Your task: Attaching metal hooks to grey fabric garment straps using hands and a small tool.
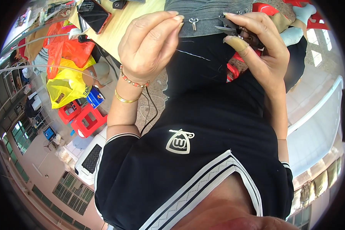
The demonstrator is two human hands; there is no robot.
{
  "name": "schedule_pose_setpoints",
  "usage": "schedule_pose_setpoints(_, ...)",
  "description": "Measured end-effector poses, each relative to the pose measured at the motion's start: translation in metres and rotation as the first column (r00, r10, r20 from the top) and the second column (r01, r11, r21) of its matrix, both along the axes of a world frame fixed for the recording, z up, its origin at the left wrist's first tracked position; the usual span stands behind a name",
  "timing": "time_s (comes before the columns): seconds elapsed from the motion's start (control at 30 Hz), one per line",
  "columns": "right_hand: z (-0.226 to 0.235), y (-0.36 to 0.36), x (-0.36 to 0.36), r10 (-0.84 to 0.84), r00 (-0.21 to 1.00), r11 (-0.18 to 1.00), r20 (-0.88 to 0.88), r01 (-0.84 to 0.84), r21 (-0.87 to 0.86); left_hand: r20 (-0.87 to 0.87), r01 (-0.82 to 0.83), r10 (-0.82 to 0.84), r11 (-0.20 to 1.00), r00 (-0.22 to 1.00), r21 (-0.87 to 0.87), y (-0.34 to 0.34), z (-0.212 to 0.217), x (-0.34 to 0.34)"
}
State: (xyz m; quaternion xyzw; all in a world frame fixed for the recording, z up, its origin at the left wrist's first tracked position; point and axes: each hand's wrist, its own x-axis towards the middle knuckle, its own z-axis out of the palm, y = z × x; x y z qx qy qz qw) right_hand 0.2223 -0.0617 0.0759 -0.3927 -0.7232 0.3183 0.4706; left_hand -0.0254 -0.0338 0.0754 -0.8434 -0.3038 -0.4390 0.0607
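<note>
One grey knit cloth [209, 11] lies top centre, probably light, soft, best taken by its edge; left hand [147, 42] pinched, contents unclear; right hand [270, 50] curls around a bladed tool [250, 37], grip uncertain

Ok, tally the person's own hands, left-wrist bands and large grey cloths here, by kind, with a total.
Hands: 2 (left hand, right hand)
Left-wrist bands: 2 (beaded bracelet, gold bangle)
Grey cloth: 1
Total: 5
</note>
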Motion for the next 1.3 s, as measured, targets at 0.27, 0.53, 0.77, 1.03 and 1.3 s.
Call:
schedule_pose_setpoints(0.27,0.008,0.006,-0.005,0.012,0.999,0.999,0.051,-0.015,0.045,-0.003,0.008,-0.008,1.000,1.000,0.008,0.003,0.004,-0.001)
schedule_pose_setpoints(0.53,0.056,0.005,-0.016,-0.015,0.959,0.998,0.282,0.030,-0.050,0.013,0.002,0.000,0.995,1.000,-0.101,-0.009,0.014,0.002)
schedule_pose_setpoints(0.77,0.068,0.010,-0.015,-0.014,0.918,1.000,0.396,0.009,0.013,0.039,-0.001,0.007,0.989,0.999,-0.146,-0.010,0.019,0.007)
schedule_pose_setpoints(1.03,0.070,0.017,-0.018,0.025,0.929,1.000,0.368,-0.026,-0.002,0.030,-0.012,0.018,0.981,0.999,-0.192,-0.014,0.022,0.007)
schedule_pose_setpoints(1.3,0.043,0.020,-0.014,-0.071,0.957,0.969,0.280,-0.001,0.247,0.062,0.015,0.003,0.955,0.998,-0.298,-0.020,0.032,0.014)
